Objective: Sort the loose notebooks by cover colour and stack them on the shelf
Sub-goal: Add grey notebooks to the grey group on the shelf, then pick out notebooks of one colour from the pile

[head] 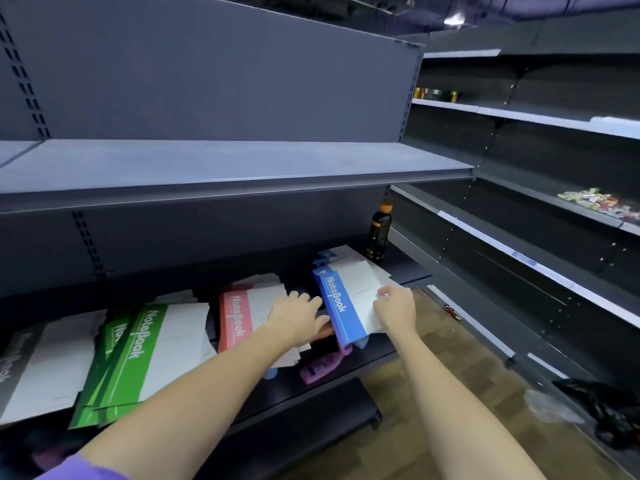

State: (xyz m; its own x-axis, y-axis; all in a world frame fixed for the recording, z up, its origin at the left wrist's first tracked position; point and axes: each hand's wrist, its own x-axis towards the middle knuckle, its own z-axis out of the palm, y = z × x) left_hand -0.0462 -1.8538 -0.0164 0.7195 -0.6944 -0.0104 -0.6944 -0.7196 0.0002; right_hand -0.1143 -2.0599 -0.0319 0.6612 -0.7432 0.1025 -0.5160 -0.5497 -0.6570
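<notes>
On the lower shelf (367, 367) lie piles of notebooks: a grey one (41, 368) at far left, green ones (138, 351), then a red pile (237, 318). A blue notebook (337, 308) tops a blue pile at the right. My left hand (299, 317) holds the blue notebook's left edge, thumb under it, fingers spread above the red pile. My right hand (394, 308) grips its white right part from above. A purple notebook (320, 368) pokes out beneath the blue pile at the shelf front.
A dark bottle (379, 237) with an orange cap stands at the shelf's back right. Above runs a bare grey shelf (242, 168). To the right, a dark shelving run holds small packets (595, 202); a black bag (609, 414) lies on the wooden floor.
</notes>
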